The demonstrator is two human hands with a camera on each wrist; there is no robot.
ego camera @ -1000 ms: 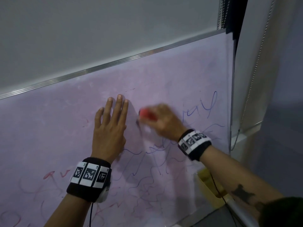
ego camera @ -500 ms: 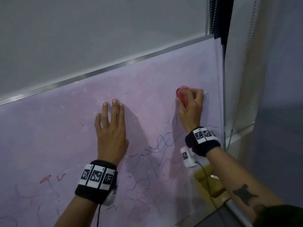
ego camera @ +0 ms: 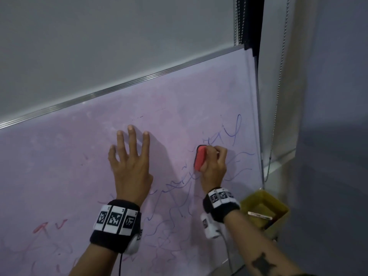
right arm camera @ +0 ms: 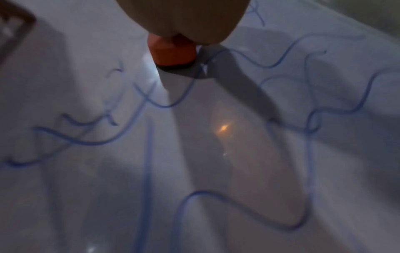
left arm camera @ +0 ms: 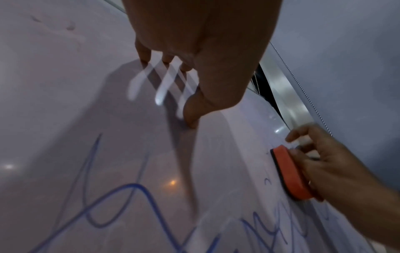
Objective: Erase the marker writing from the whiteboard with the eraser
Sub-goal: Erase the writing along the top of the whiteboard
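Observation:
The whiteboard point(ego camera: 75, 156) fills the head view, its upper middle smudged pale. Blue marker scribbles point(ego camera: 235, 134) run along its right side and lower middle point(left arm camera: 134, 188) point(right arm camera: 216, 195); red marks point(ego camera: 49, 226) sit at the lower left. My right hand point(ego camera: 214, 166) grips a red eraser point(ego camera: 200, 157) point(left arm camera: 290, 174) point(right arm camera: 173, 53) with a dark felt face, pressed flat on the board among the blue lines. My left hand point(ego camera: 130, 162) point(left arm camera: 194, 51) lies flat on the board left of it, fingers spread and straight.
An aluminium frame point(ego camera: 139, 81) runs along the board's top, with grey wall above. A beaded blind cord point(ego camera: 278, 96) hangs past the right edge. Below the board's lower right corner stands a yellow container point(ego camera: 264, 208) holding a pen-like object.
The right hand has swept the eraser down and a little left from its higher spot near the board's right edge. The left hand stays flat on the board, fingers now spread wider.

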